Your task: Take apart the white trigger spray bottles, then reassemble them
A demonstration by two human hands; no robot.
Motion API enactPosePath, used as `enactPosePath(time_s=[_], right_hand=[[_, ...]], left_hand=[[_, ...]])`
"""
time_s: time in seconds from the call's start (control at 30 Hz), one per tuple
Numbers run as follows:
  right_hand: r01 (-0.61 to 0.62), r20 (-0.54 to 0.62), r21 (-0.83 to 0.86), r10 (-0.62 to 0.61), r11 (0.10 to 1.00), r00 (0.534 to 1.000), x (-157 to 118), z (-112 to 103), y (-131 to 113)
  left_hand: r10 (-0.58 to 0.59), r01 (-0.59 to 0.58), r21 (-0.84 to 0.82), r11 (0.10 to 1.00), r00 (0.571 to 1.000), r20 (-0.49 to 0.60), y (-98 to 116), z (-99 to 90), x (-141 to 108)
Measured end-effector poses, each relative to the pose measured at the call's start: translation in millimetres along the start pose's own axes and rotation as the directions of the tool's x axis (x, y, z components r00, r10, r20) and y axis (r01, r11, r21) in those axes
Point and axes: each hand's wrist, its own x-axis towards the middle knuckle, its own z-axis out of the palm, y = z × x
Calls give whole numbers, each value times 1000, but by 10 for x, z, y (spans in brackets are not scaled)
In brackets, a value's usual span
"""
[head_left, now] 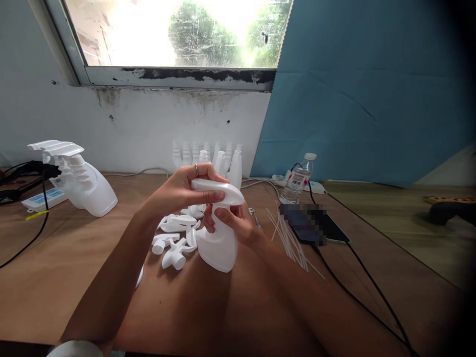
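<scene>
A white spray bottle (pixel 219 248) stands on the table in front of me, with a white trigger spray head (pixel 234 194) on its neck. From the left, my left hand (pixel 186 186) grips the spray head, fingers over its top and thumb along its side. My right hand (pixel 238 220) is wrapped round the bottle's neck just below, thumb in front. Loose white spray heads (pixel 174 243) lie in a pile left of the bottle. Behind my hands stand several white bottles without heads (pixel 235 168). The join between head and neck is partly hidden by my fingers.
Bottles with spray heads (pixel 87 183) stand at the left by a power strip (pixel 44 201). To the right lie thin white tubes (pixel 290 240), phones (pixel 330 225) with black cables, and a clear water bottle (pixel 297 181). A wall with a window (pixel 178 79) closes off the back.
</scene>
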Motion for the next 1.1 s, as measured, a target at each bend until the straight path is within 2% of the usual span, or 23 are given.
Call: enactPosePath(time_s=[0.2,0.23,0.3,0.37,0.43,0.5,0.57,0.67,0.73,0.83,0.9,1.0,1.1], right_hand=[[-75,-10,-20,75,997,997,10,2,-35],[-88,-11,-28,88,996,996,12,6,-45],[-112,3,-36,112,993,994,19,14,-67],[-140,23,-44,141,989,990,30,18,-87],[-165,43,-41,166,986,985,43,17,-105],[-185,72,-3,185,983,980,56,14,-122],[-194,98,33,190,980,977,65,10,-134],[-192,94,-30,194,981,977,70,9,-139],[-193,78,-62,198,979,977,73,17,-134],[-190,55,-27,191,981,980,76,35,-117],[-189,42,-25,190,982,981,72,31,-104],[-207,13,55,206,977,978,57,-25,-118],[-199,-13,206,206,958,978,45,-101,-227]], left_hand=[[52,-54,53,997,998,43,0,-40,13],[87,-89,68,994,996,33,20,-50,7],[201,-191,117,975,977,-77,90,-62,-25],[337,-288,211,934,905,-259,196,-54,-88],[433,-323,321,890,817,-380,310,-30,-176],[492,-322,422,848,774,-398,385,-6,-270],[506,-292,485,824,764,-401,374,7,-355],[392,-160,458,875,787,-476,158,29,-473],[232,-30,386,922,840,-491,-79,79,-566],[-30,160,292,943,914,-404,-428,236,-722],[-147,234,244,941,933,-328,-584,370,-814],[-205,279,267,922,940,-273,-680,529,-900],[-206,278,314,908,948,-244,-678,584,-925]])
